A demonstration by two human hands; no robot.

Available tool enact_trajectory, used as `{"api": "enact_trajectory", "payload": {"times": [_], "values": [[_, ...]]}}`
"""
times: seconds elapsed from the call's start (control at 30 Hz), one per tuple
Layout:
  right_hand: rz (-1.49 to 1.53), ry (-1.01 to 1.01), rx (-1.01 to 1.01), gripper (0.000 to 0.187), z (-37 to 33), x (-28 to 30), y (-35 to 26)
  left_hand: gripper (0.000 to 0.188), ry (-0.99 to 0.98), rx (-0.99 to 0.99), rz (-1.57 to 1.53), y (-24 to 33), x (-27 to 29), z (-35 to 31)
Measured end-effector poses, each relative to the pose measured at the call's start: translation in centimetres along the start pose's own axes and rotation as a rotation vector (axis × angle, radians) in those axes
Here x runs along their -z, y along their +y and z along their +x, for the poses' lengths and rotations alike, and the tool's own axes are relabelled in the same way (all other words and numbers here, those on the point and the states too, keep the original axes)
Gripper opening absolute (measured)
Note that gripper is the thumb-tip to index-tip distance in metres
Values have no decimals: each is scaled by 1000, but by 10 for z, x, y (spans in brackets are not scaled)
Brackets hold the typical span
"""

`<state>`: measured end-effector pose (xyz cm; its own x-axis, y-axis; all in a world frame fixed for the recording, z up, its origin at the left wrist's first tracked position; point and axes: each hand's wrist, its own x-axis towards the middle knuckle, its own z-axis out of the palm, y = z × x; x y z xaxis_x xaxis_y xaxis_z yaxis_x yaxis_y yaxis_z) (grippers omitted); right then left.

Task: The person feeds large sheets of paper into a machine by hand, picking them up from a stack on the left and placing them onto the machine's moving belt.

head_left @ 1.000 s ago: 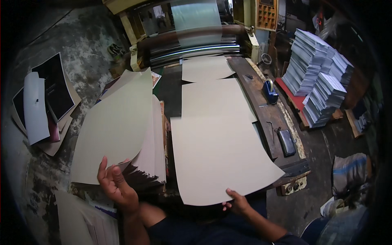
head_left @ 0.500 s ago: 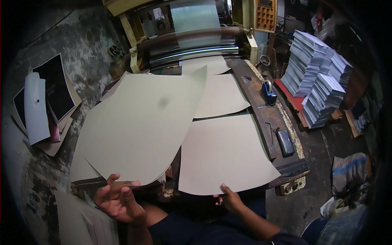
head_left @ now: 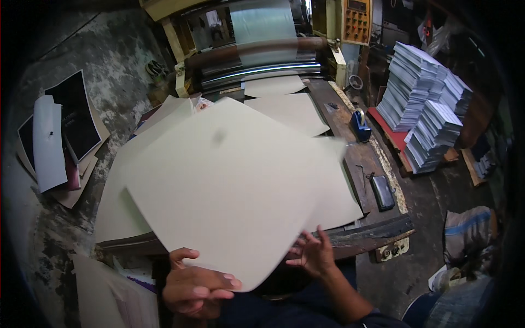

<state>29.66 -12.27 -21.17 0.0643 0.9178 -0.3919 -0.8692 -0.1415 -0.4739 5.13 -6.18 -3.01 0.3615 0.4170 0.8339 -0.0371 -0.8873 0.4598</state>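
Observation:
A large cream sheet of paper (head_left: 224,180) is lifted at a slant over the machine's table. Its near corner is pinched by my left hand (head_left: 197,287), thumb on top. Beside the sheet's lower right edge, my right hand (head_left: 316,256) has its fingers spread and holds nothing; whether a fingertip touches the edge I cannot tell. Partly covered by the lifted sheet, another cream sheet (head_left: 342,199) lies on the right of the table. Beyond it a further sheet (head_left: 295,109) lies in line, and one (head_left: 273,86) reaches the rollers (head_left: 262,72). Cream paper (head_left: 117,213) also lies on the left.
On the table's right rail (head_left: 333,106) are a blue tape dispenser (head_left: 360,126) and a dark case (head_left: 381,192). Tall paper stacks (head_left: 410,87) stand on a pallet at right. Film (head_left: 262,33) hangs above the rollers. Loose sheets (head_left: 49,142) lean at far left.
My left hand has moved right and nearer, swinging the sheet across over the right-hand sheet. My right hand has let go of the right-hand sheet's near edge and spread its fingers.

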Motion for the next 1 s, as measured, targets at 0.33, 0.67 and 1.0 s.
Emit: {"api": "enact_trajectory", "payload": {"times": [0.33,0.67,1.0], "values": [[-101,46,68,57,-36,47,-21,26,-291,700,-619,-54,-18,-51],[-361,26,-86,63,-50,106,30,32,147,1152,-895,-112,-49,-108],[-540,134,-164,24,-47,109,60,30,51,933,-974,-98,-41,-95]]}}
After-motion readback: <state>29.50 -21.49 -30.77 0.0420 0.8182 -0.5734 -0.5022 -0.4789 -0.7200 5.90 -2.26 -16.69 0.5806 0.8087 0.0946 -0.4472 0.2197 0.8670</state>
